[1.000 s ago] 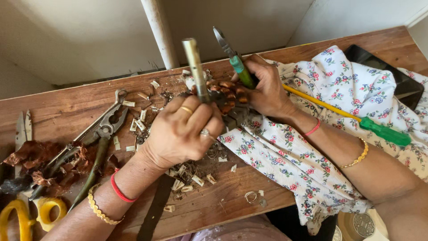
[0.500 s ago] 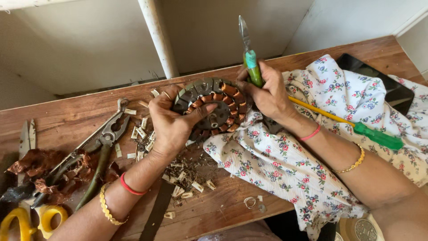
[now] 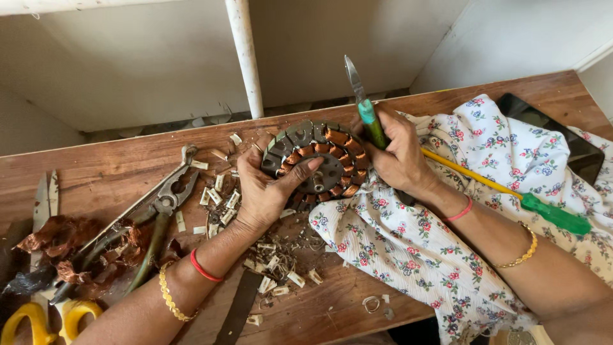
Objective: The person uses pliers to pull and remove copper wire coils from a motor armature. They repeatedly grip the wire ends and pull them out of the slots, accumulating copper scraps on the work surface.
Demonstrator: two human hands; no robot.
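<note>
- the wooden workbench (image 3: 128, 166) runs across the whole view, with a white pole (image 3: 245, 57) rising behind it.
- a floral cloth (image 3: 447, 236) covers the bench's right half; a dark flat slab (image 3: 562, 137) shows at its far edge, and a screwdriver with a yellow shaft and green handle (image 3: 555, 214) lies on it.
- the round motor stator (image 3: 319, 163), grey steel ringed with copper coils, stands tilted on edge at the bench's middle, its lower right touching the cloth.
- the left hand (image 3: 268, 191) clamps the stator from the left, thumb pressed across its face, fingers curled behind the rim.
- the right hand (image 3: 399, 156) is fisted tight around a green-handled blade tool (image 3: 363, 105), tip pointing up and away, just beside the stator's upper right.
- pliers (image 3: 163, 204) lie to the left, near a heap of pulled copper wire (image 3: 57, 249); yellow-handled scissors (image 3: 32, 319) sit at the near left corner.
- small white insulation scraps (image 3: 274, 268) are strewn around and under the left hand.
- risk, as i judge it: the stator balances on its rim, so a hard pry could roll it out of the left grip.
- the blade works close to the left thumb; a slip off a slot could cut it.
- loose scraps underneath could let the stator skid.
</note>
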